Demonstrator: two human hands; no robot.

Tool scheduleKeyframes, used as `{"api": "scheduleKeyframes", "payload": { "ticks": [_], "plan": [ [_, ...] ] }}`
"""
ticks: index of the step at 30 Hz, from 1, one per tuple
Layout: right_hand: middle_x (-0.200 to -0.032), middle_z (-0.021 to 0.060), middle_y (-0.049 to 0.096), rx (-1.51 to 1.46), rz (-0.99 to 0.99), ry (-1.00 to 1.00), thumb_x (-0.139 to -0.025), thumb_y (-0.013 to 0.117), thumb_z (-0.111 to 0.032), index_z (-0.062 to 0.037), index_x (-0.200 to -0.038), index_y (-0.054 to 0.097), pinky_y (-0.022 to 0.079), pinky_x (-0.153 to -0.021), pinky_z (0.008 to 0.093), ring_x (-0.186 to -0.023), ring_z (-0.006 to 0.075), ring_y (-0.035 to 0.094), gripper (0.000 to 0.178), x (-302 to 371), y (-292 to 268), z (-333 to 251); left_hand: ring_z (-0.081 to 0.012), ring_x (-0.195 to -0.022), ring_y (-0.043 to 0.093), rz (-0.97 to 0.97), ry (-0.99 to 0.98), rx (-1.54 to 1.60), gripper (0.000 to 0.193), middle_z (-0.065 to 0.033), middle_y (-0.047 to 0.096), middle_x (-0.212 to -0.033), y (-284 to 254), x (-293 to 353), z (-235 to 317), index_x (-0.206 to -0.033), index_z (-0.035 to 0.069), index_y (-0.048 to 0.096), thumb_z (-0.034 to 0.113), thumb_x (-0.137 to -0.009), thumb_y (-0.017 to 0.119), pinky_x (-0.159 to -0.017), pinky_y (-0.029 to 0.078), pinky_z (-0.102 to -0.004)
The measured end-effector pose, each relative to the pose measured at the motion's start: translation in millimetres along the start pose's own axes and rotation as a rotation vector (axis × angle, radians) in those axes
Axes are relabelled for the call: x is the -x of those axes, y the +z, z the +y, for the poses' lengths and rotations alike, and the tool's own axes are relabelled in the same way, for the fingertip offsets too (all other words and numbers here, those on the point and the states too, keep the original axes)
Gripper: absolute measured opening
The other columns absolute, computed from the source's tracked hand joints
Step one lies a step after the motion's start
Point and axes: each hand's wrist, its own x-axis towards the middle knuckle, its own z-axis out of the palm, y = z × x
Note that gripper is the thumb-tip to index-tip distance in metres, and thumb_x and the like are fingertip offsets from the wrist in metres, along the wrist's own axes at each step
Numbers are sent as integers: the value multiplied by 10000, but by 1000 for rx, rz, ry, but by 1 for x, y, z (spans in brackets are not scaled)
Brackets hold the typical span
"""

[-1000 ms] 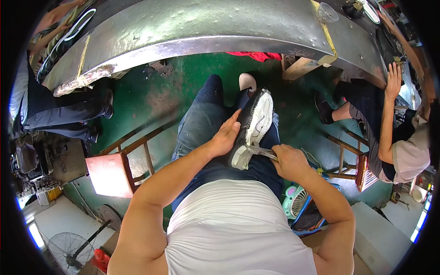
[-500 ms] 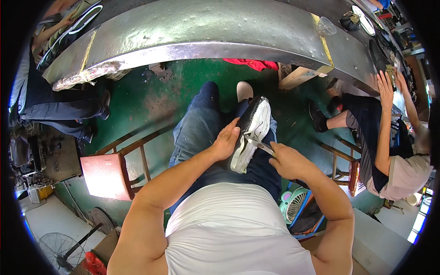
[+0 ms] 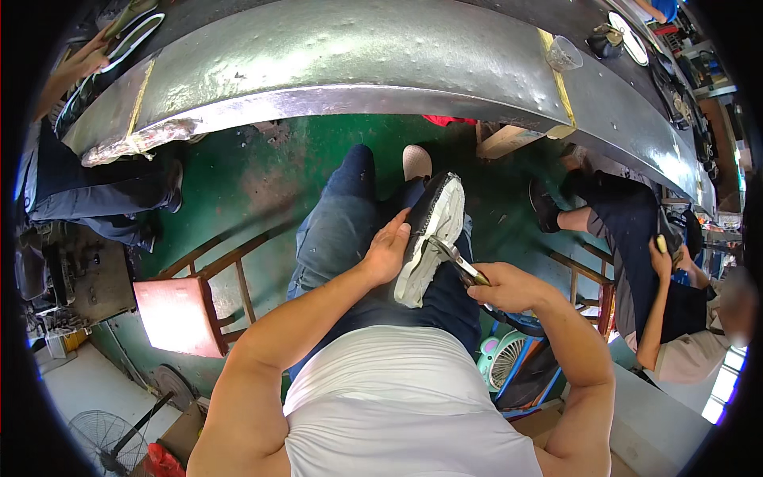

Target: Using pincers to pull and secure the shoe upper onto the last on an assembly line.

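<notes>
A black shoe (image 3: 433, 230) lies across my lap, its rough white underside facing up and its toe pointing away from me. My left hand (image 3: 388, 253) grips its left side, fingers along the dark edge. From the right, my right hand (image 3: 509, 287) is closed round the handles of metal pliers (image 3: 459, 259). The tip of this tool meets the underside near its middle; whether the jaws pinch anything is too small to tell. Beneath the shoe are my jeans-clad legs (image 3: 338, 215).
Ahead runs a long metal-topped bench (image 3: 342, 56) holding a clear plastic cup (image 3: 563, 54). Padded stools (image 3: 179, 316) stand on both sides. A small green fan (image 3: 501, 359) is by my right hip. Co-workers sit left and right; the right one (image 3: 675, 318) holds a dark item.
My right hand has turned the pliers, and their handles now show more below the fingers. The shoe has shifted slightly toward me. On the right, the co-worker's hands have come down from the bench.
</notes>
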Motion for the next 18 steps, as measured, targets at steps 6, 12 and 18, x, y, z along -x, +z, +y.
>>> {"api": "scheduleKeyframes", "payload": {
  "ticks": [6, 12, 18],
  "plan": [
    [-896, 225, 679, 203, 20, 105, -956, 589, -267, 43, -1073, 611, 503, -743, 446, -832, 374, 664, 332, 0, -7, -38, -374, -1423, 359, 52, -29, -253, 588, -241, 429, -1489, 3, 15, 32, -1531, 35, 304, 390, -1069, 229, -1200, 195, -469],
    [-838, 234, 681, 650, 14, 78, -978, 574, -298, 32, -1001, 628, 531, -718, 488, -809, 384, 691, 334, -11, -20, -57, -370, -1438, 331, 75, -22, -334, 591, -239, 391, -1511, 2, 24, 29, -1536, 26, 281, 385, -1069, 229, -1208, 167, -493],
    [-750, 195, 678, 749, 296, -240, -946, 630, -366, -17, -913, 629, 530, -642, 489, -716, 395, 680, 351, -33, -16, -8, -394, -1428, 318, 9, 4, -210, 593, -252, 362, -1518, -12, 19, 27, -1537, 9, 253, 368, -1067, 299, -1198, 217, -444]
  ]
}}
